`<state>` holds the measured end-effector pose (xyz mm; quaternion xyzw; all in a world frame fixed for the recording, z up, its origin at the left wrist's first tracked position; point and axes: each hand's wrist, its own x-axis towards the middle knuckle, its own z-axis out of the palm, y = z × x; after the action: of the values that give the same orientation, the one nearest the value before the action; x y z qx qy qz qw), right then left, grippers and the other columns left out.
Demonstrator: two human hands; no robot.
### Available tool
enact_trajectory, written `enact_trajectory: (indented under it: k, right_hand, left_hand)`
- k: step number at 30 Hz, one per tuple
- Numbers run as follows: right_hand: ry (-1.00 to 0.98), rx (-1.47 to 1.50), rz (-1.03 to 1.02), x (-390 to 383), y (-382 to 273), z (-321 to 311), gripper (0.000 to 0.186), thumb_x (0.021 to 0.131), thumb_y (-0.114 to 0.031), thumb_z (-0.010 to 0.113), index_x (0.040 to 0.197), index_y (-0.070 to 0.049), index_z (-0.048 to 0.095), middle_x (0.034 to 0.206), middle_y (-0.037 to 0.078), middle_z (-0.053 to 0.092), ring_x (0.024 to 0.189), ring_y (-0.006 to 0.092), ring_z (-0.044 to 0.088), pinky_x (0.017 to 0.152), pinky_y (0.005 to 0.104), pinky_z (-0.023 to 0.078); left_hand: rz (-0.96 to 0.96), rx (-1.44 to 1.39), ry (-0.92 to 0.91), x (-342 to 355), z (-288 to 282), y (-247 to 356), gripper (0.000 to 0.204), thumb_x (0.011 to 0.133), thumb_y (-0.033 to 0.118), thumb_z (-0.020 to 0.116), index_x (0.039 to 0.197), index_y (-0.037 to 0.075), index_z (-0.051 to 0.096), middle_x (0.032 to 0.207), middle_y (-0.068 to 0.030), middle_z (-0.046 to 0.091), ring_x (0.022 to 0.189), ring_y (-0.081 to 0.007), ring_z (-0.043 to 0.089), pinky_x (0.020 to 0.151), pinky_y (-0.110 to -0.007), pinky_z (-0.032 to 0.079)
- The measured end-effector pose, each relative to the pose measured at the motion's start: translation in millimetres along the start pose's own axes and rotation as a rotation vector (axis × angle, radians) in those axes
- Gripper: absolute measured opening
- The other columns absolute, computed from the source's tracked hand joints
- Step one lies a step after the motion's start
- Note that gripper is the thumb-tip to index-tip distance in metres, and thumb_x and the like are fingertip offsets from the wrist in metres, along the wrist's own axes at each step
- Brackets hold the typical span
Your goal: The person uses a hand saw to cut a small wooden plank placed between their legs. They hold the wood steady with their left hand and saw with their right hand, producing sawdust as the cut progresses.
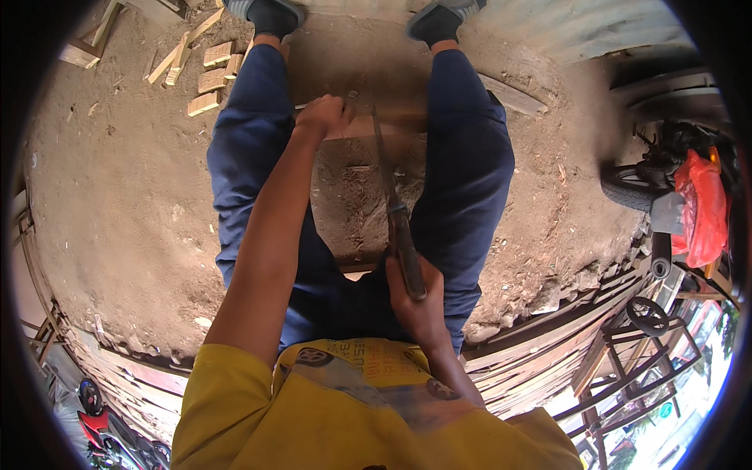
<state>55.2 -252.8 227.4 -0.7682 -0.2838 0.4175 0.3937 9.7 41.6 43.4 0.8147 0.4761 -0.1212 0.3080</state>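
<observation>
My right hand (419, 301) is wrapped round the straight dark handle of a saw (381, 153), close to my lap. Its long, narrow blade points away from me, seen nearly edge-on, and its far end crosses a wooden board (352, 128). That board lies crosswise between my knees. My left hand (325, 116) grips the board left of the blade, fingers curled, the fingertips partly hidden. The teeth and any cut in the wood are too small to make out.
Several short cut wood blocks (211, 81) and thin strips (184, 55) lie on the dirt at the far left. A longer plank (513, 94) rests beyond my right knee. A motorbike wheel (627, 188) and a red plastic bag (699, 207) are at the right.
</observation>
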Motion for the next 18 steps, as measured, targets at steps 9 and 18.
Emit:
enact_trajectory:
  k: [9,18]
  right_hand:
    - [0.024,0.019,0.022,47,14,15,0.013,0.088,-0.006,0.057,0.08,0.004,0.057,0.06,0.009,0.054,0.056,0.0086,0.051,0.053,0.0297,0.043]
    - [0.043,-0.07,0.012,-34,4,-17,0.015,0.091,-0.012,0.059,0.086,0.002,0.06,0.061,-0.002,0.05,0.058,0.0032,0.041,0.05,0.0245,0.034]
  left_hand:
    - [-0.045,-0.001,0.011,4,4,1,0.047,0.091,0.037,0.039,0.107,0.003,0.067,0.114,-0.0175,0.063,0.109,-0.035,0.059,0.094,-0.045,0.047]
    - [0.004,-0.027,0.031,-8,0,9,0.046,0.089,0.036,0.041,0.108,0.002,0.066,0.115,-0.0198,0.062,0.109,-0.0368,0.058,0.094,-0.046,0.046]
